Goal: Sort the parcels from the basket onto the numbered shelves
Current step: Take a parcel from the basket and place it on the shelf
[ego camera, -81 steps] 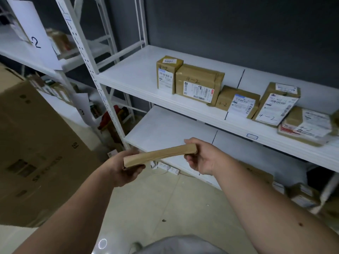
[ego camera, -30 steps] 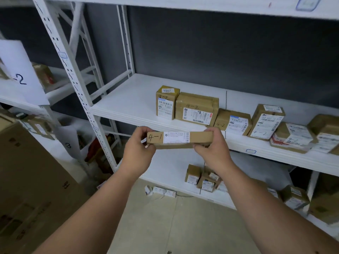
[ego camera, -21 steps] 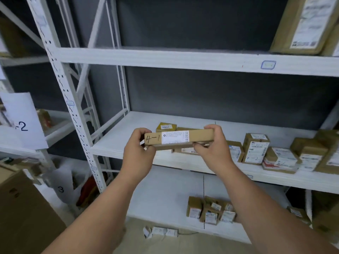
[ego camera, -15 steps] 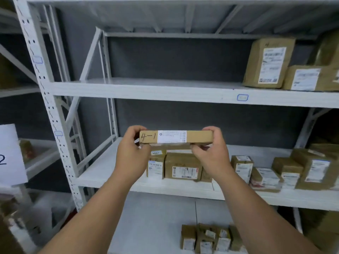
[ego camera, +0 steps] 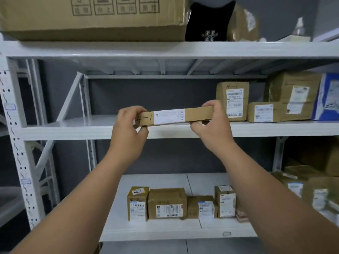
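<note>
Rack upright point(ego camera: 17, 143): white, perforated, at your far left.

Your left hand point(ego camera: 128, 132): fingers curled round the left end of the long flat parcel point(ego camera: 176, 116), thumb below, fingertips over the top edge.

Long flat parcel: brown card, "4-1" handwritten beside a white label, held level between both hands, at or just above the front lip of the middle shelf point(ego camera: 82, 132). Whether it already touches the board, you cannot tell.

Your right hand point(ego camera: 212, 125): fingers wrapped over the right end, thumb pinching from beneath.

Upright box point(ego camera: 232, 100): also marked "4-1", standing further right on that shelf, with more boxes point(ego camera: 264, 112) beside it.

Lower shelf point(ego camera: 165, 231): a row of small labelled boxes point(ego camera: 166, 203).

Risks, as judged: released on its narrow edge, this thin parcel would likely tip and slide off the lip. Pushed right too far, it could knock the upright box over. Lay it flat, well back.
</note>
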